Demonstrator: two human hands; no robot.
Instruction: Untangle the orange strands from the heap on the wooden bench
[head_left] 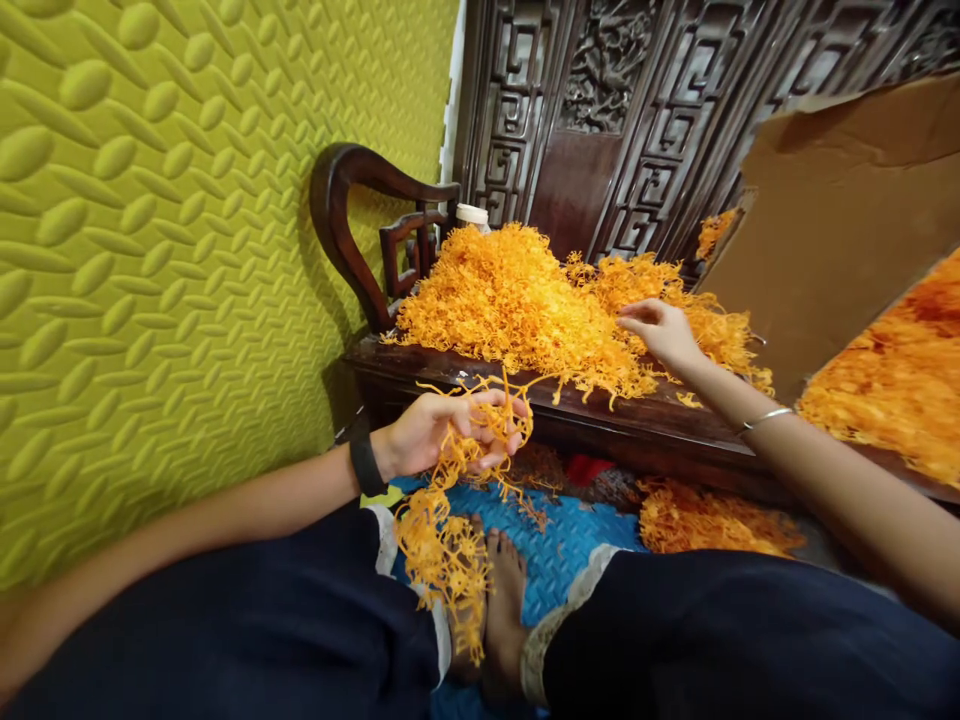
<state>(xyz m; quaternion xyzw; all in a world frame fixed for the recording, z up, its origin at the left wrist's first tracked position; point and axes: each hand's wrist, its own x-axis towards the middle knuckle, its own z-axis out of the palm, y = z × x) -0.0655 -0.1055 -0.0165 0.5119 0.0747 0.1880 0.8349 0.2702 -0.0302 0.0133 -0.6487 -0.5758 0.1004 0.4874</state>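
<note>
Strands of orange stringy pieces (446, 555) hang from my left hand (454, 430), whose fingers curl round them above my knees. Some strands stick up over the fingers, and the rest dangle down in front of my feet. At the right edge of a large orange pile (517, 300) on the dark wooden bench (600, 425), my right hand (660, 332) is raised with thumb and fingertips pressed together. Whatever lies between those fingertips, if anything, is too small to make out.
A cardboard sheet (847, 210) leans at the right, beside more orange pieces (892, 370). A white-lidded container (472, 215) stands behind the pile. The bench's curved armrest (337, 220) rises near the yellow wall (187, 250). Another orange heap (712, 520) lies below the bench, near the blue mat (577, 540).
</note>
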